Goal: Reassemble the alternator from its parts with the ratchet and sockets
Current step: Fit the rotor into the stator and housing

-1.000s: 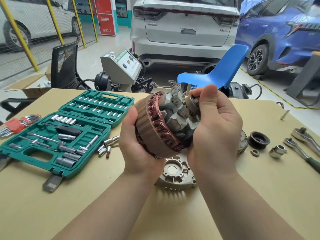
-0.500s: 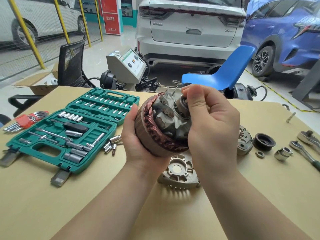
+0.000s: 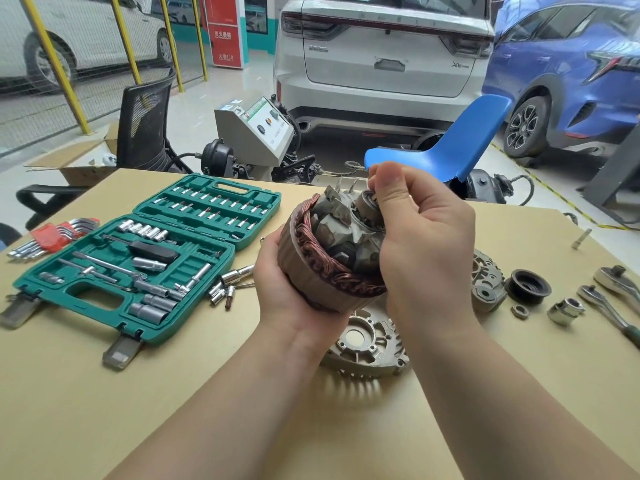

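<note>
Left hand (image 3: 287,285) cupped under the stator (image 3: 311,268), fingers curled round its ribbed brown ring; copper windings line the rim. Right hand (image 3: 426,244) pinches the rotor (image 3: 346,226) shaft end, its grey claw poles seated inside the stator, both held above the tabletop (image 3: 104,393). Below: cast aluminium end housing (image 3: 363,344), finned. Right: ratchet (image 3: 609,310). Left: open green socket case (image 3: 138,258).

A car repair workshop. A white SUV (image 3: 384,60) and a blue car (image 3: 568,74) are parked on the pale concrete floor behind a tan tabletop (image 3: 104,393), beside a grey boxy service machine (image 3: 258,129) and yellow-posted wire fencing (image 3: 65,64). On the tabletop lie an open green plastic socket-set case (image 3: 152,258), metal ratchets (image 3: 609,306) and grey cast-metal alternator housings (image 3: 367,344).
</note>
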